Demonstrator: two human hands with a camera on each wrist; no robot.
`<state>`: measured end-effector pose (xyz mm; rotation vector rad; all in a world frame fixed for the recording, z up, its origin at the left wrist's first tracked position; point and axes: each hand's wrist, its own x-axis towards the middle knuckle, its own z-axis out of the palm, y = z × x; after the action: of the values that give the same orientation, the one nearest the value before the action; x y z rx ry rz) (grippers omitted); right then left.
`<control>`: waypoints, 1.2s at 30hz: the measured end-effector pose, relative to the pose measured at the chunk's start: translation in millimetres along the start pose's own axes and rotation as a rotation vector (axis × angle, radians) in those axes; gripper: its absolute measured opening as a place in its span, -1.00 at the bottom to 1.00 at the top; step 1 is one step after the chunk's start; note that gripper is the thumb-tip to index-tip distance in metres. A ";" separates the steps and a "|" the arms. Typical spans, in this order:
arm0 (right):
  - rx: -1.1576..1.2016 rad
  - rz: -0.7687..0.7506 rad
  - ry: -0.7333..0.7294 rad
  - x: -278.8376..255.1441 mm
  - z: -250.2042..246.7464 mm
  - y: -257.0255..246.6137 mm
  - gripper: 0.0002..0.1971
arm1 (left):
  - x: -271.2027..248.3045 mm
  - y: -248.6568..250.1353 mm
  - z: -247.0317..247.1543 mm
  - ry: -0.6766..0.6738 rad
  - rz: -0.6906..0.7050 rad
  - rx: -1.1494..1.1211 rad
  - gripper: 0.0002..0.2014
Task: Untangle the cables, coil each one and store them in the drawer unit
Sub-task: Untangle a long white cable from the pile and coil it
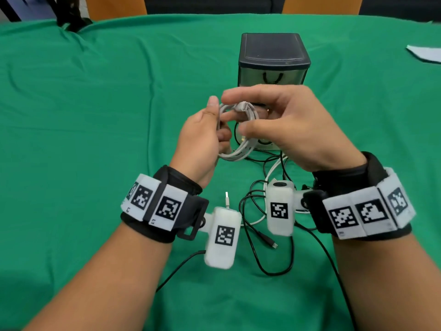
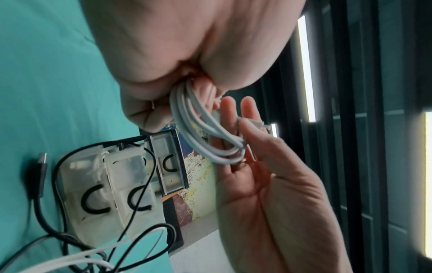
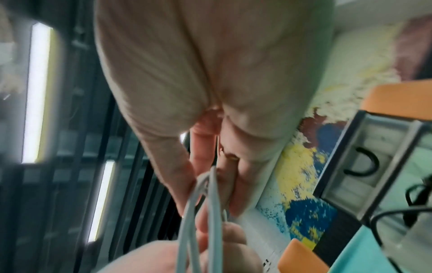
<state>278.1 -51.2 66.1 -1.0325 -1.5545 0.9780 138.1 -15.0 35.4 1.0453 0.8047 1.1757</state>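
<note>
both hands [image 1: 202, 137] [image 1: 293, 125] hold white cable coil [image 1: 238, 149].

green tablecloth [image 1: 95, 103], white paper [image 1: 424, 53], orange chairs [image 1: 117, 5]

Bright even light; wrist views blurred, perhaps motion.
</note>
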 end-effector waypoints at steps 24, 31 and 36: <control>0.011 -0.113 0.482 11.0 5.9 5.0 -0.79 | 3.4 8.9 7.6 -0.099 0.031 0.005 -0.69; 0.088 -0.017 0.481 11.3 -7.9 8.5 -0.76 | -3.7 8.9 -3.6 -0.276 -0.086 -0.001 -0.70; 0.078 -0.001 0.427 9.8 -10.7 6.8 -0.74 | -3.7 9.0 -8.8 -0.274 -0.072 0.126 -0.81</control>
<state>288.1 -38.7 64.6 -1.1010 -1.1569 0.7498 126.2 -16.1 40.9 1.2404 0.7002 0.9049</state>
